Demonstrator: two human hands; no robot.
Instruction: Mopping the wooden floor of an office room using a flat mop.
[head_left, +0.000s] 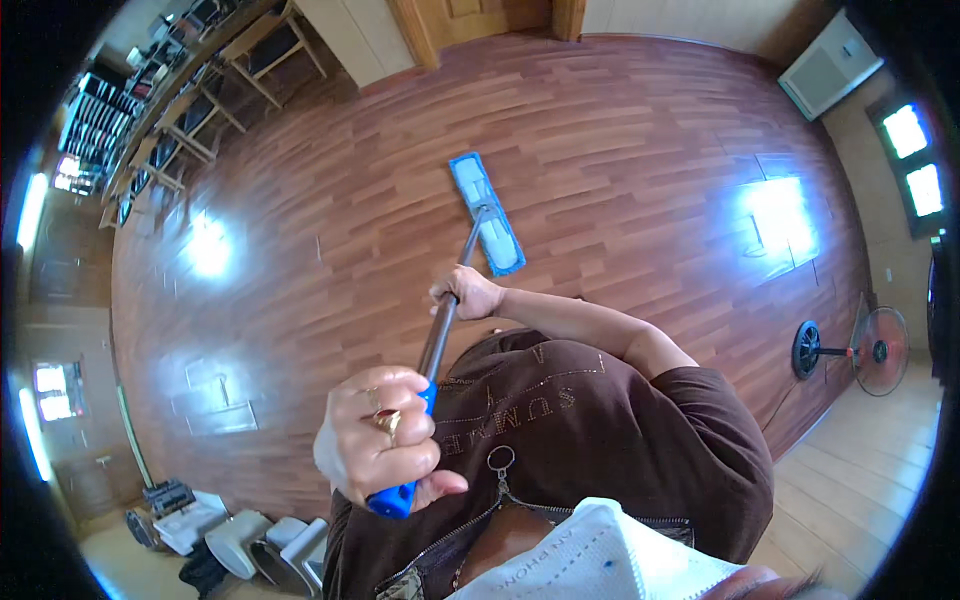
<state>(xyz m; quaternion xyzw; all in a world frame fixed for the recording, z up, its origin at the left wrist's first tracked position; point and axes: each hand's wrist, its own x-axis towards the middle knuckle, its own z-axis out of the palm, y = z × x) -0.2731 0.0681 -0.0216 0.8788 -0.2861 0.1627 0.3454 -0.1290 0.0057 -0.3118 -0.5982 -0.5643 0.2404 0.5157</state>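
Reddish-brown laminate floor (620,140): long narrow planks, glossy, with bright window glare in patches at 3 o'clock and 9 o'clock; it fills most of the view and bends toward the rim.

Pale wooden flooring strip (860,480): lighter planks, matt, at 4 o'clock, meeting the dark floor along a straight edge.

Wooden chairs (265,50): light frames with dark seats, ranged along a long table at 11 o'clock.

White boxy unit (830,65): rectangular, louvred front, against the wall at 1 o'clock.

Standing fan (880,350): round wire cage on a round dark base, lying toward 3 o'clock.

White moulded seats (250,540): smooth plastic shells, clustered at 7 o'clock.

Brown shirt (600,420): soft knit, short-sleeved, studded lettering, zip with a ring pull, at 5 o'clock.

White face mask (600,560): pleated fabric, at 6 o'clock, bottom edge.

Mop (450,310): straight grey metal pole with a blue plastic grip at the near end, running from 7 o'clock up toward the centre; flat rectangular head (487,213) with a blue fringed pad and paler middle, lying flat on the dark floor just above centre.

Left hand (385,440): closed around the blue grip at the pole's top end, gold rings on the fingers.

Right hand (468,293): wrapped tight about the grey pole lower down, well apart from the left, near the mop head.
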